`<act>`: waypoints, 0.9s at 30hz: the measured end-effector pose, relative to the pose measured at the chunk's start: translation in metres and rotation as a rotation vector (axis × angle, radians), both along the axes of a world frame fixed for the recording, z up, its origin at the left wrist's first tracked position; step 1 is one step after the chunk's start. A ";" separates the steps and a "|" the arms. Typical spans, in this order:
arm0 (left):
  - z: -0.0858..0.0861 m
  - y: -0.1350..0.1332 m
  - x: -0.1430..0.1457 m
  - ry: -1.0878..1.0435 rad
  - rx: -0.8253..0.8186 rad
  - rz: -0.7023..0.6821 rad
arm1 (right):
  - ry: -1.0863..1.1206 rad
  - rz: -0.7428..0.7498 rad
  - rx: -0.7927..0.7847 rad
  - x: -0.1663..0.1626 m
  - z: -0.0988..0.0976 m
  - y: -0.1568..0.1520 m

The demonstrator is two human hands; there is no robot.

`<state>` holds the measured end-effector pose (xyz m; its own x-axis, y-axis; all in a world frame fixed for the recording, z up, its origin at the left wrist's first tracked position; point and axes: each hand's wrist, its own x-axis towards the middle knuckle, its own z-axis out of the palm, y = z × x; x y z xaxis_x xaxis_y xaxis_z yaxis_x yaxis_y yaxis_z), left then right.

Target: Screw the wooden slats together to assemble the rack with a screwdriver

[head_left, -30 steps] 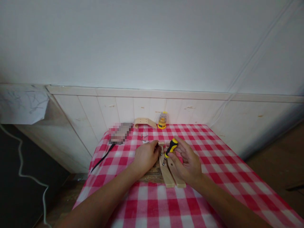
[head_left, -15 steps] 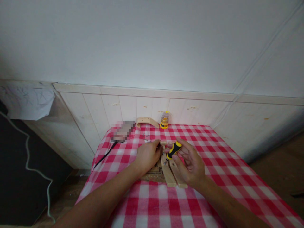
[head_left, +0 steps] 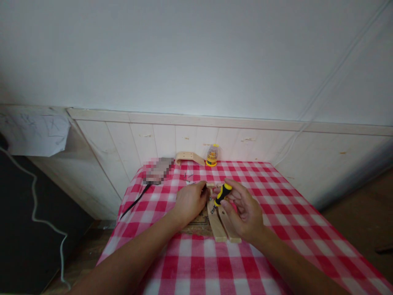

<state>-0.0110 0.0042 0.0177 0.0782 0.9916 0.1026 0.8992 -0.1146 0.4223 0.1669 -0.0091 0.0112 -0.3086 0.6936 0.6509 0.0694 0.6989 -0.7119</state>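
My right hand (head_left: 248, 211) grips a yellow and black screwdriver (head_left: 222, 194), its tip down at a screw on the left of two pale wooden slats. That left wooden slat (head_left: 217, 229) lies beside a second wooden slat (head_left: 229, 227), which has a dark hole in it. With fingers closed, my left hand (head_left: 192, 201) holds the far end of the left slat, though its fingertips are partly hidden. Beneath the slats and my left hand is a brown cardboard piece (head_left: 198, 225) with dark printing.
A curved wooden piece (head_left: 189, 156) and a clear-topped yellow bit container (head_left: 211, 156) stand at the back by the wall. Several loose screws (head_left: 188, 177) lie beyond my left hand. A blurred-out flat object (head_left: 159, 170) with a black strap (head_left: 135, 201) rests at the left on the checked tablecloth (head_left: 190, 270).
The screwdriver's handle and my right hand have shifted very slightly left, along with the whole view. My left hand stays on the slat.
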 end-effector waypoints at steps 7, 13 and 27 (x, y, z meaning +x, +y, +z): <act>-0.001 0.001 0.000 0.020 -0.001 0.004 | -0.007 -0.110 0.033 0.000 -0.003 0.003; -0.002 0.000 -0.001 0.009 -0.004 -0.002 | -0.024 -0.144 0.069 0.000 -0.002 0.006; -0.002 0.002 0.000 -0.002 -0.003 0.004 | -0.015 -0.242 0.112 -0.003 -0.005 0.011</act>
<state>-0.0111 0.0058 0.0155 0.0739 0.9922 0.0999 0.8986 -0.1097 0.4247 0.1638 0.0018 0.0066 -0.1529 0.6725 0.7241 0.2540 0.7349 -0.6288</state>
